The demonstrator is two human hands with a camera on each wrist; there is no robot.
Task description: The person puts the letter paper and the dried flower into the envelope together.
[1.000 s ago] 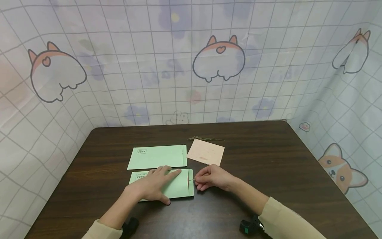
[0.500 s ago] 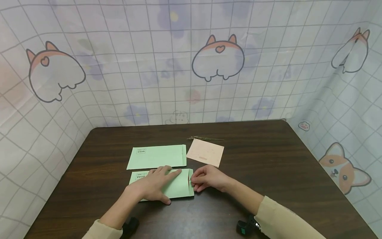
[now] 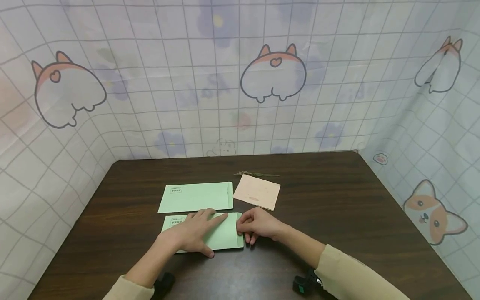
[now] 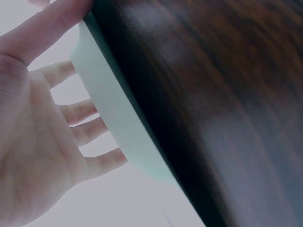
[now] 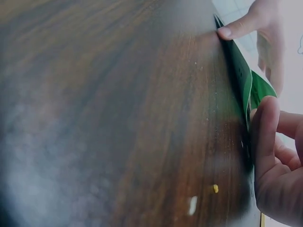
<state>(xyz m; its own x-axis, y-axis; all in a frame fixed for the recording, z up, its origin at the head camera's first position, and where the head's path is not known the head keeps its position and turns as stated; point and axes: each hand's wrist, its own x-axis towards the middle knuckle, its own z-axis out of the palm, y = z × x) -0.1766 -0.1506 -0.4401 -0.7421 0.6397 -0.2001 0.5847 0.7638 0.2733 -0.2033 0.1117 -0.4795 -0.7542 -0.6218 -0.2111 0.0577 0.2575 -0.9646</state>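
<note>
A pale green envelope [image 3: 223, 237] lies near the table's front, its mouth facing right. My left hand [image 3: 191, 231] rests on it with fingers spread; in the left wrist view the fingers [image 4: 85, 113] lie across the paper and the thumb is at its edge. At the mouth, my right hand [image 3: 260, 223] has thumb and index finger together, their tips partly in the opening. In the right wrist view the envelope's mouth gapes, showing a darker green inside [image 5: 260, 87]. The thin stem pinched in this hand in the earlier frames is hidden by fingers and paper now.
Behind lies a second green envelope [image 3: 196, 198]. A pinkish card [image 3: 256, 191] sits to its right, with a dried grass sprig [image 3: 256, 173] beyond. The dark wooden table [image 3: 337, 208] meets a patterned cloth wall [image 3: 225, 125]. Tiny yellow [image 5: 216, 188] and white [image 5: 192, 205] bits lie near my right hand.
My right hand has moved left up to the envelope's mouth, taking the thin stem inward until it is out of sight. The left hand has stayed in place.
</note>
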